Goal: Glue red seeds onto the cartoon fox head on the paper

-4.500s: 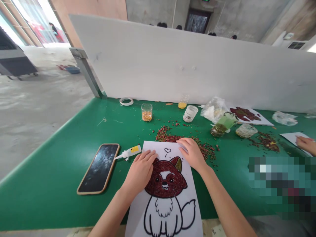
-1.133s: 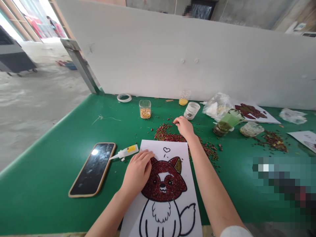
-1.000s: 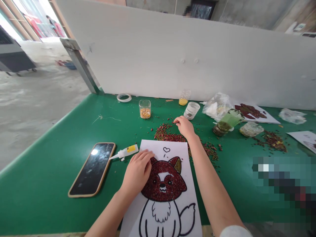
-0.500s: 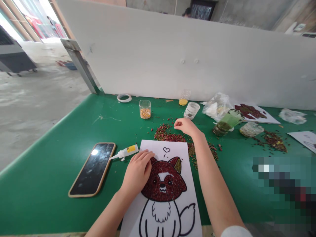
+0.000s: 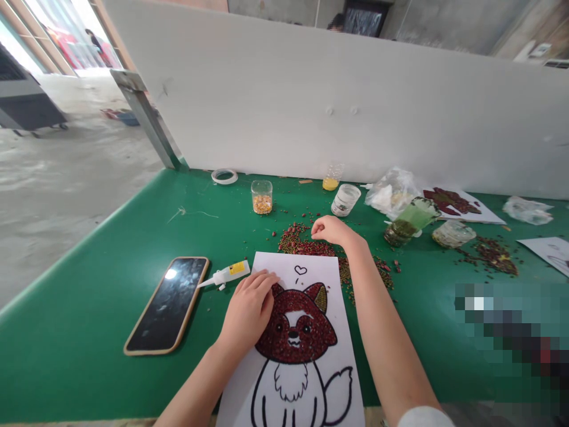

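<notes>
A white sheet with a fox drawing (image 5: 291, 379) lies in front of me; its head is filled with dark red beans, and one ear has a green part. My left hand (image 5: 253, 299) rests flat on the sheet's left side, fingers stretched over the edge of the fox's head. Above the loose red and green beans (image 5: 306, 244) hovers my right hand (image 5: 332, 231), its fingertips pinched together. Whether a bean sits between them is hidden. A glue bottle (image 5: 231, 273) with a yellow label lies left of the sheet, its nozzle touching a phone (image 5: 168, 305).
Along the back stand a cup of corn kernels (image 5: 262, 198), a clear jar (image 5: 345, 200) and a tape roll (image 5: 224, 176). To the right are a tipped green container (image 5: 411, 222), plastic bags, another bean picture (image 5: 462, 204) and a bean pile (image 5: 495, 255). A white panel (image 5: 284, 101) borders the table.
My right hand has dipped slightly lower and a little left over the beans, fingers still pinched. The left hand stays in place on the sheet.
</notes>
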Available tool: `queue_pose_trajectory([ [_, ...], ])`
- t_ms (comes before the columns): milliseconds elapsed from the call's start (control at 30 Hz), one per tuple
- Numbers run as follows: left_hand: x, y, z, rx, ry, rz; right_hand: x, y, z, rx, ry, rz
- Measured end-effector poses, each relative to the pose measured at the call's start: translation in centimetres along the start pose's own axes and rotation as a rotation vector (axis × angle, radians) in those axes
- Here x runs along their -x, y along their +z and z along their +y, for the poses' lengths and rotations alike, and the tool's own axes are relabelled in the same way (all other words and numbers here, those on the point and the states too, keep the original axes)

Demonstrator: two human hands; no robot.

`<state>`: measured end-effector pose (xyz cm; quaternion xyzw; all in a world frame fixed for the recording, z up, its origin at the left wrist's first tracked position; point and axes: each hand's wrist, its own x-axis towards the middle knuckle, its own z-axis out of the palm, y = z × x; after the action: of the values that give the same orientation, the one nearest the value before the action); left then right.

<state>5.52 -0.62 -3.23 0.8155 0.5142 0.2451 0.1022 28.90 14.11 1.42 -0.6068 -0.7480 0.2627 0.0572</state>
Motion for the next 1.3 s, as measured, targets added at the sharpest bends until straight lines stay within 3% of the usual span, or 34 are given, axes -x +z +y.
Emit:
queue_pose_trajectory([
  [100, 0.0, 0.0, 0.0, 0.000, -0.006, -0.003, 0.1, -0.2, 0.0, 0.000, 0.008, -0.034],
  [267, 0.0, 0.0, 0.0, -0.002, -0.003, -0.007, 0.0, -0.1, -0.1, -0.016, -0.033, 0.036],
  [533, 0.0, 0.1, -0.2, 0.010, -0.001, -0.008, -0.1, 0.1, -0.2, -0.015, -0.008, -0.058],
  [1300, 0.1, -0.2, 0.1, 0.013, -0.002, -0.012, -0.1, 0.4, -1.0, -0.013, -0.018, -0.042],
])
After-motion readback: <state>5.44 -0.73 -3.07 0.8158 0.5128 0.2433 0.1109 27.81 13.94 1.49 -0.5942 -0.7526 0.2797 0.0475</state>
